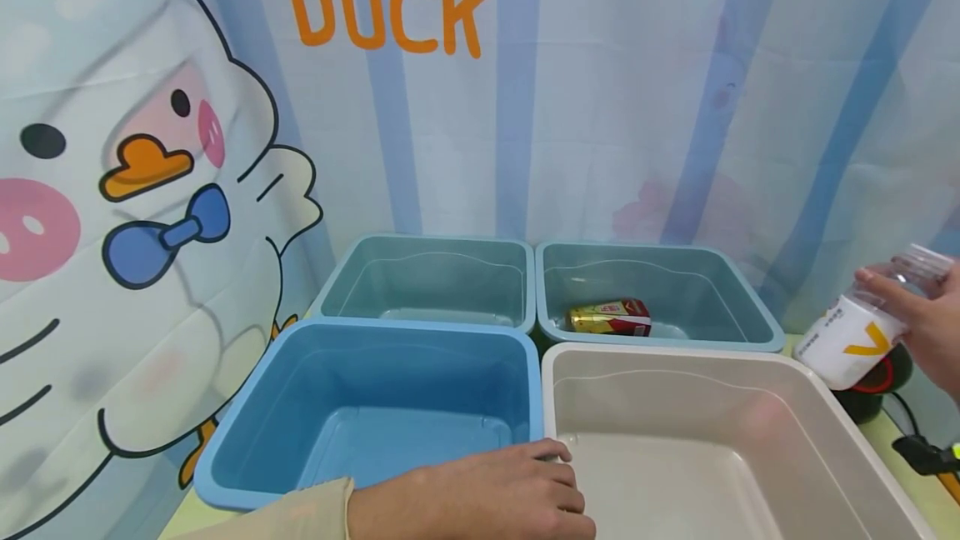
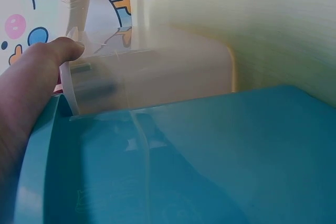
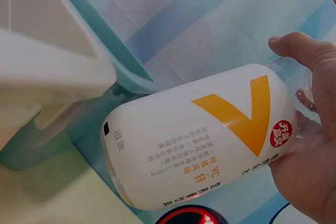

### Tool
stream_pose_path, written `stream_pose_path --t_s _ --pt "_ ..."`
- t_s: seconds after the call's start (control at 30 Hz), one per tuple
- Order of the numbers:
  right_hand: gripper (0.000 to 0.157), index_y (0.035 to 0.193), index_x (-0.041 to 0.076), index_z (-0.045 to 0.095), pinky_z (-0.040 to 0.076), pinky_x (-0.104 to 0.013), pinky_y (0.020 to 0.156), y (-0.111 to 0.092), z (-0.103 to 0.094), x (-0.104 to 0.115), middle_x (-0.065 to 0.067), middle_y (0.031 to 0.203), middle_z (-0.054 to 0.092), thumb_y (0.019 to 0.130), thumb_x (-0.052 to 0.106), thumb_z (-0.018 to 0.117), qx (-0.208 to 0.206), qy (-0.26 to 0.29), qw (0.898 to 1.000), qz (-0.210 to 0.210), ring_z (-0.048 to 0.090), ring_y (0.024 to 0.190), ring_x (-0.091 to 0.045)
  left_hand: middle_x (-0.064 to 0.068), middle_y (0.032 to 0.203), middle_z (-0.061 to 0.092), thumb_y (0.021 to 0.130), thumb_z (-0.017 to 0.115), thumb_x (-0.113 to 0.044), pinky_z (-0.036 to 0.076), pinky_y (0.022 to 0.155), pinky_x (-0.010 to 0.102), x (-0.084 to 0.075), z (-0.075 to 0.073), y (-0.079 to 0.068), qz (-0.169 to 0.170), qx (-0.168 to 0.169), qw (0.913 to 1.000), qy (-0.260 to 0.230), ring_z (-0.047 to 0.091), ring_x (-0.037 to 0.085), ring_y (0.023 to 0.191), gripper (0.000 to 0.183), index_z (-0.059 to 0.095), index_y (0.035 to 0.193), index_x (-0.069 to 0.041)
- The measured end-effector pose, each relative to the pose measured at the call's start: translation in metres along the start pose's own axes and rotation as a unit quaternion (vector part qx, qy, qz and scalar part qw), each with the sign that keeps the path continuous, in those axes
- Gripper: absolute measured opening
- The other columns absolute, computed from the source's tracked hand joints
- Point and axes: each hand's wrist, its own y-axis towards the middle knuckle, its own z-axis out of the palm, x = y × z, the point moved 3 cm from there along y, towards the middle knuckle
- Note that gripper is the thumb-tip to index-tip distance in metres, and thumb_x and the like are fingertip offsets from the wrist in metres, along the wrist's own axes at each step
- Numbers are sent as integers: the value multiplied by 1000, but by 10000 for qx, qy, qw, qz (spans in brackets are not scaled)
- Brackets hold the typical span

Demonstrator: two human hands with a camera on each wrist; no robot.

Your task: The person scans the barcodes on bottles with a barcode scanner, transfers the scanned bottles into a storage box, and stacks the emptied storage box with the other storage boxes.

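My right hand [image 1: 933, 319] grips a clear bottle [image 1: 851, 344] by its neck end, holding it tilted beside the far right corner of the beige bin [image 1: 667, 365]. In the right wrist view the bottle's white label [image 3: 210, 140] carries a large orange V. My left hand [image 1: 487, 494] rests at the near rims where the blue bin [image 1: 375, 325] and the beige bin meet; its thumb [image 2: 68, 50] shows in the left wrist view. A red and gold carton-like pack [image 1: 611, 317] lies in the teal bin [image 1: 660, 252] at back right.
Another teal bin [image 1: 435, 242] stands at back left. A dark round object with a red ring [image 1: 885, 373] sits right of the beige bin, below the bottle, near a black cable [image 1: 907, 415]. A duck-printed curtain [image 1: 585, 107] hangs behind the bins.
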Motion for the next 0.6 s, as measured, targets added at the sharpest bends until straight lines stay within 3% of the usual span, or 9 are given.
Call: stream_pose_path --t_s 0.13,0.27,0.6 --pt "55 139 38 28 50 -12 63 -2 -4 -10 17 111 47 103 24 67 -117 -669 9977 54 54 84 -1 -21 128 66 101 63 -50 24 114 16 0 0 0 17 10 10000 49 53 -8 117 41 66 138 -31" --pt "53 141 40 26 50 -12 63 -6 -7 -19 19 109 45 104 36 63 -250 -1546 9876 139 53 82 1 -20 128 66 101 63 -49 25 114 17 0 -1 0 47 28 10000 1 54 -7 118 42 65 138 -30" --pt "61 145 40 22 52 -12 61 -17 -7 -37 17 108 46 103 32 66 -225 -1131 9929 300 55 80 3 -20 130 66 102 63 -48 25 115 18 0 0 0 67 73 9999 64 54 -6 119 42 65 139 -28"
